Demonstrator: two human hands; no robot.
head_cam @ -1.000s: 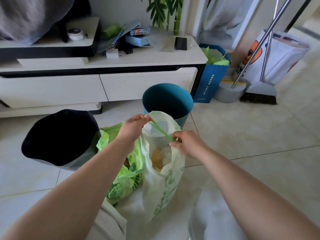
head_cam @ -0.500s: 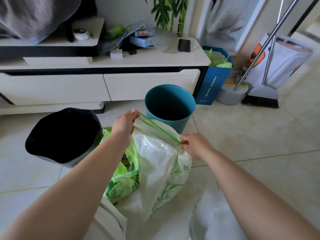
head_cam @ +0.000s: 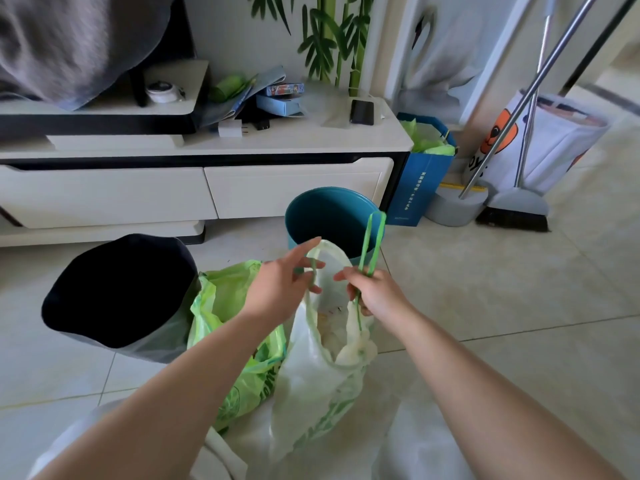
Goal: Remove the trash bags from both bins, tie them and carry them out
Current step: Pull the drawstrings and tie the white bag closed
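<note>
A white trash bag (head_cam: 311, 382) with green print stands on the floor in front of me, its mouth open on paper waste. My right hand (head_cam: 375, 296) grips its green drawstring (head_cam: 372, 240), whose loop sticks up in front of the teal bin (head_cam: 332, 216). My left hand (head_cam: 280, 285) is at the bag's rim with fingers spread, a thin green string across them. A green trash bag (head_cam: 239, 344) leans beside it, under my left forearm. The dark bin (head_cam: 121, 289) lies tilted at the left.
A white TV cabinet (head_cam: 207, 181) runs along the back with a phone (head_cam: 362, 111) and boxes on it. A blue paper bag (head_cam: 422, 181), a dustpan and broom (head_cam: 512, 209) and a white printed bag (head_cam: 547, 143) stand at the right. Tiled floor stretches right.
Both hands have come together over the white bag. The drawstring, stretched taut between them before, now stands up as a loop in my right hand, and my left hand's fingers have spread.
</note>
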